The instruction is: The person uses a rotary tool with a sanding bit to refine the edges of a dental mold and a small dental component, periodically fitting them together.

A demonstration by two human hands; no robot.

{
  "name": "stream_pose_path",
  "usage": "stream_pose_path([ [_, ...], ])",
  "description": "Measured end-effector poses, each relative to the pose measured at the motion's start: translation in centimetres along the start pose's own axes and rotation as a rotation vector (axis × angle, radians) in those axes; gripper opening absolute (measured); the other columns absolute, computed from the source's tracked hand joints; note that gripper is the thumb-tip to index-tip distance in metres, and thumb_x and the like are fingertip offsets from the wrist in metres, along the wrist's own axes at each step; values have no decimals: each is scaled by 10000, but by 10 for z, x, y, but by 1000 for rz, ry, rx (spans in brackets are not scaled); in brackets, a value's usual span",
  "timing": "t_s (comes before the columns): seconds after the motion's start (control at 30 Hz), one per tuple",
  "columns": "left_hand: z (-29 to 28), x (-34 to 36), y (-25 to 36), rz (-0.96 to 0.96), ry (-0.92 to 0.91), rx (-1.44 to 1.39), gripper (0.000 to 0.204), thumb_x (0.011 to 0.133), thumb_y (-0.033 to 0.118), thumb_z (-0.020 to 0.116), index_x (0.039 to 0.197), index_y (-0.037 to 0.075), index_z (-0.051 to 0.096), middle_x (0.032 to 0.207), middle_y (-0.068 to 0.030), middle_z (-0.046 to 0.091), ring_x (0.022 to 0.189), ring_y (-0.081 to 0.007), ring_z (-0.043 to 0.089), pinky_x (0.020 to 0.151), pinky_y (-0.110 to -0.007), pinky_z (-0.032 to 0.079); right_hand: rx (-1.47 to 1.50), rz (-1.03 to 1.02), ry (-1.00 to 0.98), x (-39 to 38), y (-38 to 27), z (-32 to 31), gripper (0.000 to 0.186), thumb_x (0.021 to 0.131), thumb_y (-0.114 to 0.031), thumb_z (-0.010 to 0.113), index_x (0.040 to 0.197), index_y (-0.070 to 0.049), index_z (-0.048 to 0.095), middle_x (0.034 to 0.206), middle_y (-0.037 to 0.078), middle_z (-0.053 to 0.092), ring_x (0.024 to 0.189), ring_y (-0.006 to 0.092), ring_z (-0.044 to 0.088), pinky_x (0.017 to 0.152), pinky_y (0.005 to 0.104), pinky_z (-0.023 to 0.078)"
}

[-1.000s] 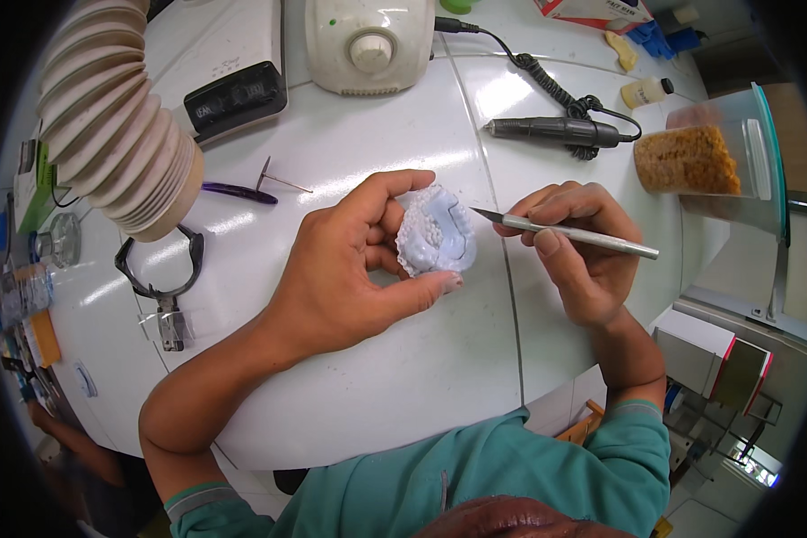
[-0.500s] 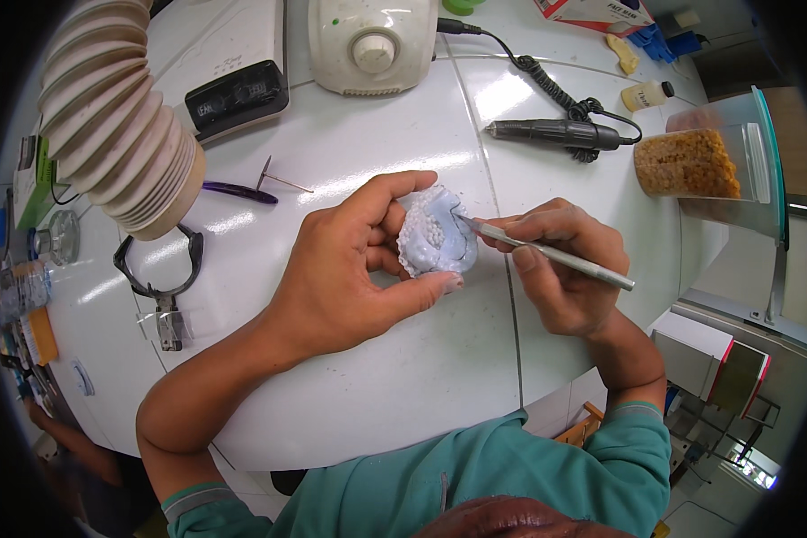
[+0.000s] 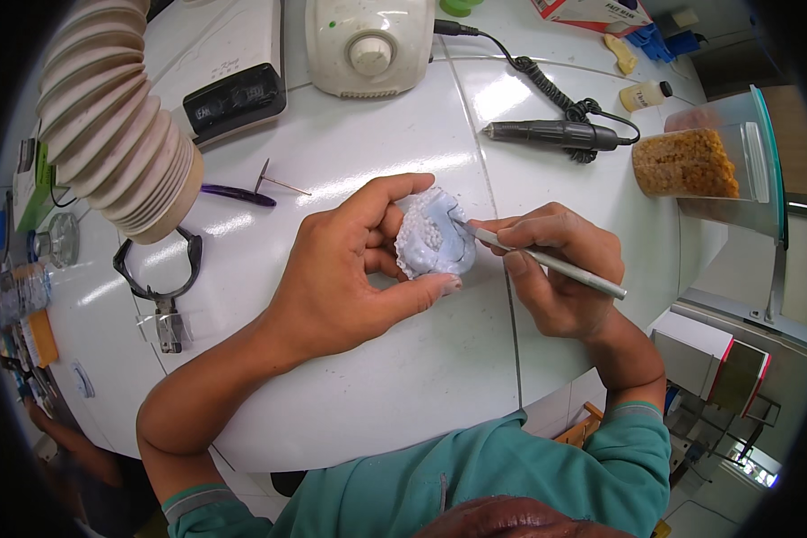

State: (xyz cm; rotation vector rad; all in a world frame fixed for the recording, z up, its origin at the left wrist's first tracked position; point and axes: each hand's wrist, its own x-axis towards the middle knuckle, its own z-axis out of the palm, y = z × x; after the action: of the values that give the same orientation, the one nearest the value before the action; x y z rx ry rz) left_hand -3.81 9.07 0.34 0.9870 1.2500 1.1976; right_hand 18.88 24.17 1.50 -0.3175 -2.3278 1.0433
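Between the thumb and fingers of my left hand (image 3: 345, 260) is a pale blue dental cast (image 3: 448, 249), curved like an arch, with a knobbly whitish mass along its left side. Dark lines run over its upper right part. My right hand (image 3: 565, 264) grips a silver craft knife (image 3: 556, 263) like a pen. The knife's tip reaches the cast's upper right edge; the blade itself is too small to make out. Both hands are just above the white table (image 3: 350, 403), around its middle.
A ribbed hose (image 3: 117, 125) hangs at the upper left, above magnifier glasses (image 3: 161, 282) and a purple pen (image 3: 239, 195). Behind are a control box (image 3: 368, 49) and a black rotary handpiece (image 3: 556, 134). A tub of amber granules (image 3: 690, 164) stands right. Another person's arm (image 3: 72, 439) shows far left.
The knife and my right hand have shifted slightly left, with the handle tilted a little differently. My left hand holds the cast almost as before.
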Motion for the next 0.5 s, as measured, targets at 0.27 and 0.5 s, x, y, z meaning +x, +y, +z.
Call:
stream_pose_path([
  [0.27, 1, 0, 1, -8, 2, -15, 823, 904, -52, 867, 1609, -88, 443, 1216, -114, 699, 1193, -170, 742, 1037, -294, 625, -2, 15, 3, -2, 1, 0, 189, 895, 86, 750, 1076, 36, 725, 953, 187, 815, 795, 220, 801, 708, 316, 622],
  [0.5, 0, 0, 2, -36, -4, -4, 840, 903, -50, 868, 1623, -73, 436, 1244, -124, 698, 1209, -181, 740, 1052, -299, 617, 77, 66, -18, -2, -2, -5, 118, 894, 63, 703, 1010, 54, 691, 982, 233, 824, 773, 200, 778, 701, 314, 622],
])
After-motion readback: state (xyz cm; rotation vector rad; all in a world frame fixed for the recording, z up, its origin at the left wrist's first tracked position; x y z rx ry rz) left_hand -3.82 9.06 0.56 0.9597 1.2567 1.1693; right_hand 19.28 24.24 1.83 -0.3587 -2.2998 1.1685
